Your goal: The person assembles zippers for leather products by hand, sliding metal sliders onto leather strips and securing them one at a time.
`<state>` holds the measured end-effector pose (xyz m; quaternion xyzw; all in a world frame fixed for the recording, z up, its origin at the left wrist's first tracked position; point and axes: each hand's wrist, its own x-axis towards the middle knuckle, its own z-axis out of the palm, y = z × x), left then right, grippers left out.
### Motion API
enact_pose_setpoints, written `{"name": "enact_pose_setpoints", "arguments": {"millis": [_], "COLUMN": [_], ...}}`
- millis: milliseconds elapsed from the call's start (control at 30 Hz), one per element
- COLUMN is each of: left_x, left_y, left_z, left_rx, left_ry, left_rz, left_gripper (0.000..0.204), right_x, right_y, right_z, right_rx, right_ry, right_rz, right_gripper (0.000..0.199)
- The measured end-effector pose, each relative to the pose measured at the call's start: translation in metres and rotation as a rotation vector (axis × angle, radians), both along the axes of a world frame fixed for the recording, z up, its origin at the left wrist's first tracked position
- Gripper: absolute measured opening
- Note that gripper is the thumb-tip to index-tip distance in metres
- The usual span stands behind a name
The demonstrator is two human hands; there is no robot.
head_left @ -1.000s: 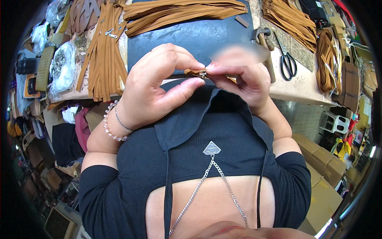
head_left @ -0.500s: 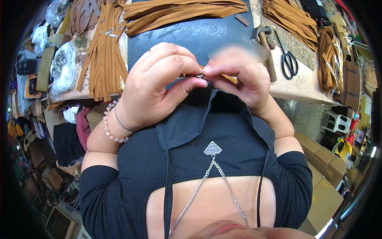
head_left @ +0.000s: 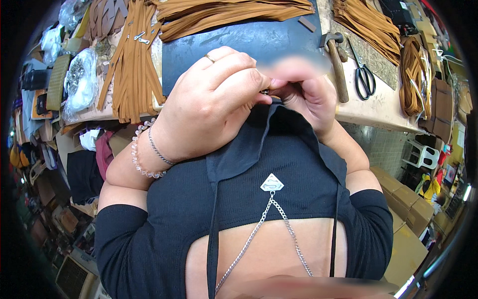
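Observation:
My left hand [head_left: 221, 92] and my right hand [head_left: 303, 94] meet in front of my chest, just over the table's near edge. Left thumb and forefinger pinch a small shiny metal piece that looks like a zipper slider [head_left: 265, 92]. My right fingers are closed against it, partly blurred, around the end of a brown zipper tape that is mostly hidden by the hand. On the table, a bundle of brown zipper tapes [head_left: 130, 74] lies left of my left hand, with loose metal zipper pulls [head_left: 143, 41] on it. Another zipper bundle [head_left: 234, 17] lies beyond my hands.
A dark cutting mat [head_left: 199, 52] covers the table's middle. To the right lie a hammer [head_left: 337, 74], black-handled scissors [head_left: 365, 82] and coiled brown tape [head_left: 411, 79]. Clear plastic bags [head_left: 79, 84] sit at left. A white stool [head_left: 422, 153] and cardboard boxes [head_left: 403, 199] stand at right.
Both hands have drawn closer together, the left moving slightly right and turning its back more upward. The metal piece and the brown tape are now more covered by fingers.

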<state>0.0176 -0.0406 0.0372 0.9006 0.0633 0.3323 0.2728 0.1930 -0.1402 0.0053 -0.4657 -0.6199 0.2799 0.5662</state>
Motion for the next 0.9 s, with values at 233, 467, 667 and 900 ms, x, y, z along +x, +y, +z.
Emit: {"name": "enact_pose_setpoints", "arguments": {"millis": [233,467,667,900], "left_x": [0.003,-0.002,-0.006,-0.006], "left_y": [0.001,0.0,-0.001,-0.001], "left_z": [-0.004,-0.002,-0.002,0.001], "left_rx": [0.018,-0.056,-0.082,-0.157], "left_ry": [-0.007,-0.01,-0.036,-0.034], "left_rz": [0.009,0.005,-0.005,0.021], "left_gripper": [0.018,0.021,0.026,0.027], "right_x": [-0.007,0.003,0.004,0.006], "right_y": [-0.001,0.005,0.004,0.005], "right_z": [-0.007,-0.002,-0.001,0.001], "right_rx": [-0.03,0.114,0.146,0.152], "right_ry": [0.041,0.002,-0.011,-0.064], "right_rz": [-0.053,0.012,0.06,0.052], "right_gripper": [0.02,0.019,0.023,0.024]}}
